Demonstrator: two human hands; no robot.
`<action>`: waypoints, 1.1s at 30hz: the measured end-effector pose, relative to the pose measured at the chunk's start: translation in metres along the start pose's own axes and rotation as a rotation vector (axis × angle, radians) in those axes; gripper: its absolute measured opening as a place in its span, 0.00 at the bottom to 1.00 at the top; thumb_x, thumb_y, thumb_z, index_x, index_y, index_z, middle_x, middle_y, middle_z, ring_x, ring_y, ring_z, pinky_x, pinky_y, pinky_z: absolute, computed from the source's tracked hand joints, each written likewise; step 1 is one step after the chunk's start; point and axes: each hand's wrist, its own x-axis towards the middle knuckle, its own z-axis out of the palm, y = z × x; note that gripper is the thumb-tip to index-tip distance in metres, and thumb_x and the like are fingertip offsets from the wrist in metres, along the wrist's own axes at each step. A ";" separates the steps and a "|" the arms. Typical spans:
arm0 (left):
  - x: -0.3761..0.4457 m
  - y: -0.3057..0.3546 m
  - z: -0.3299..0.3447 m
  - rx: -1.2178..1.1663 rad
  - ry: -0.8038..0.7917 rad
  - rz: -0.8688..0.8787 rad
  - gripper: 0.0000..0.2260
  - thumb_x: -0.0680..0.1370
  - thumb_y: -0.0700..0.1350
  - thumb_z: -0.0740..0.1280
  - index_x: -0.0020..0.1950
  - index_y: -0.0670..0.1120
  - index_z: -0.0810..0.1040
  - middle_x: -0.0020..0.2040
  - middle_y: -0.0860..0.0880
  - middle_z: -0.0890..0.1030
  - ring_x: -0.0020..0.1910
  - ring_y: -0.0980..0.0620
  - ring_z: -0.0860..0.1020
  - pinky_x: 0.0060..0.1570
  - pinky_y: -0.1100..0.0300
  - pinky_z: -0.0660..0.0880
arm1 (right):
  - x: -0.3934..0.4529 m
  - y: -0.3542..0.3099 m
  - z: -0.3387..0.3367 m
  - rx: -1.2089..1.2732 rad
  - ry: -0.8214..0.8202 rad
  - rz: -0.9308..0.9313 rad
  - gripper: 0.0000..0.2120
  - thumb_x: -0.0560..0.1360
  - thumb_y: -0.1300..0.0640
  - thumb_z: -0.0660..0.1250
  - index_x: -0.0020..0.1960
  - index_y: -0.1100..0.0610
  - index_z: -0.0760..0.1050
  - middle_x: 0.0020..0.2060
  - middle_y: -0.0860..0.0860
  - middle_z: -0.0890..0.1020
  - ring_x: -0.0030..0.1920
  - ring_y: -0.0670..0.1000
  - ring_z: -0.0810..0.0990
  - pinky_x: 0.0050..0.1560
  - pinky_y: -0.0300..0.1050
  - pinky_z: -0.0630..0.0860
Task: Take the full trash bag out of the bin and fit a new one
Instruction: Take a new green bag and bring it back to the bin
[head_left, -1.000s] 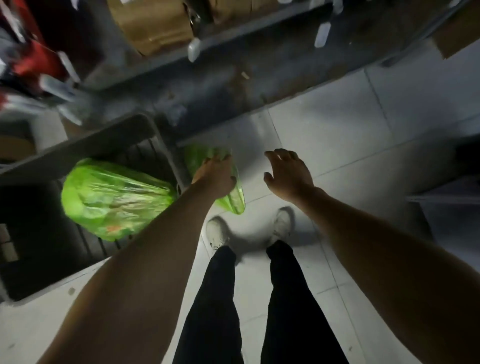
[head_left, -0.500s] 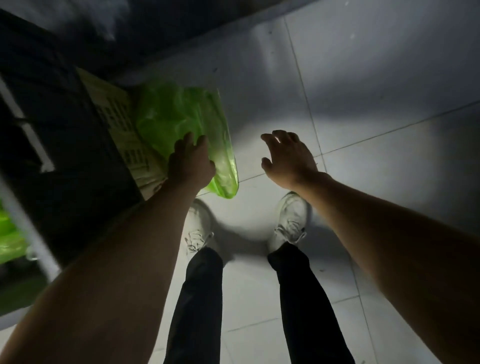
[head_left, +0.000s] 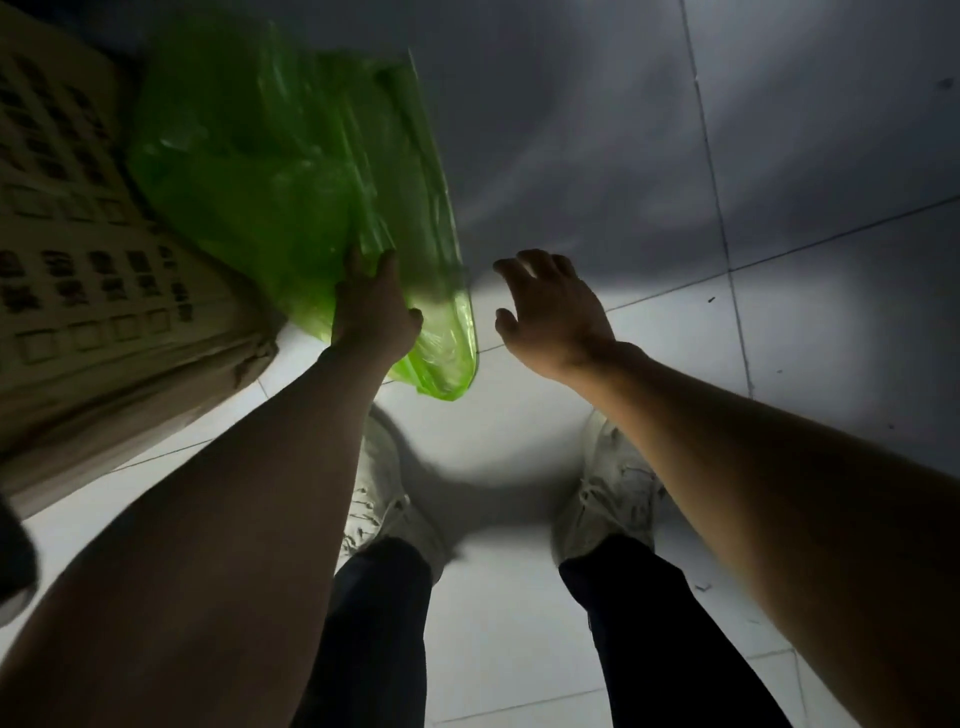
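A flat, empty green trash bag (head_left: 291, 171) hangs in front of me over the tiled floor, its lower corner near my left shoe. My left hand (head_left: 371, 306) grips the bag at its lower middle, fingers curled into the plastic. My right hand (head_left: 553, 309) hovers to the right of the bag, apart from it, fingers spread and relaxed, holding nothing. A beige latticed bin (head_left: 98, 280) stands at the left, right beside the bag. The full bag is out of view.
My two white shoes (head_left: 608, 483) and dark trouser legs stand on the pale tiled floor (head_left: 779, 182) below the hands. A dark object (head_left: 13, 566) sits at the far left edge. Open floor stretches to the right.
The view has dropped and closed in on the bin and the green bag; the shelf and full bag have left the frame. My left hand keeps its hold; the right stays open beside it.
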 end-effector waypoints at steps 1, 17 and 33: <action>0.004 0.001 0.006 0.009 -0.002 -0.003 0.32 0.74 0.46 0.69 0.75 0.46 0.60 0.76 0.37 0.56 0.72 0.37 0.63 0.66 0.50 0.65 | 0.002 0.001 0.006 0.014 0.002 -0.004 0.25 0.75 0.54 0.63 0.72 0.55 0.66 0.70 0.56 0.69 0.69 0.60 0.66 0.63 0.54 0.71; -0.054 0.039 -0.043 -0.178 0.166 0.066 0.14 0.72 0.33 0.63 0.56 0.45 0.76 0.56 0.43 0.78 0.57 0.41 0.76 0.50 0.56 0.69 | -0.040 -0.006 -0.043 0.033 0.036 0.018 0.22 0.75 0.54 0.63 0.68 0.57 0.70 0.68 0.57 0.70 0.68 0.60 0.66 0.57 0.53 0.74; -0.276 0.119 -0.346 -0.224 0.332 0.238 0.08 0.73 0.39 0.66 0.50 0.45 0.80 0.49 0.40 0.83 0.51 0.37 0.79 0.49 0.53 0.74 | -0.222 -0.083 -0.348 -0.057 0.220 -0.009 0.22 0.74 0.57 0.62 0.69 0.56 0.69 0.69 0.57 0.70 0.69 0.60 0.66 0.59 0.54 0.73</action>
